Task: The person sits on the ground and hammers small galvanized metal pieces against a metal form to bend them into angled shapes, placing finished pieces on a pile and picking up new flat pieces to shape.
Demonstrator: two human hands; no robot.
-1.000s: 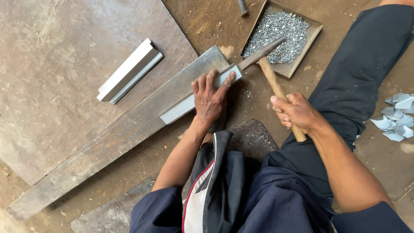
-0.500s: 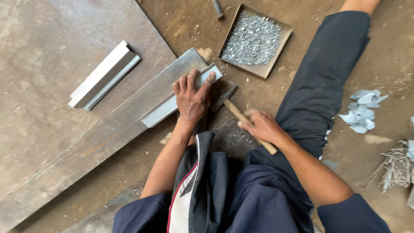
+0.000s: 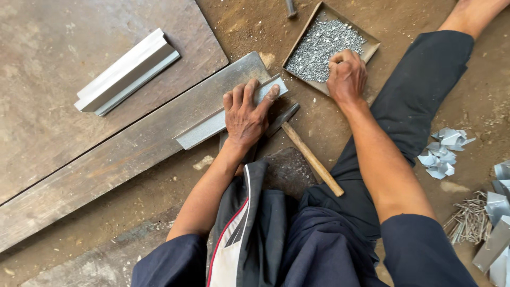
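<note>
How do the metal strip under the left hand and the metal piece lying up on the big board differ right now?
The strip is pinned flat by the left hand on the narrow plank; the piece on the board lies free, untouched. The strip looks thin and dull grey with a rough face; the piece looks thicker, stepped in profile and brighter. The strip's end sits near the hammer; the piece lies far from any tool. Both are long, grey metal and slant the same way.
</note>
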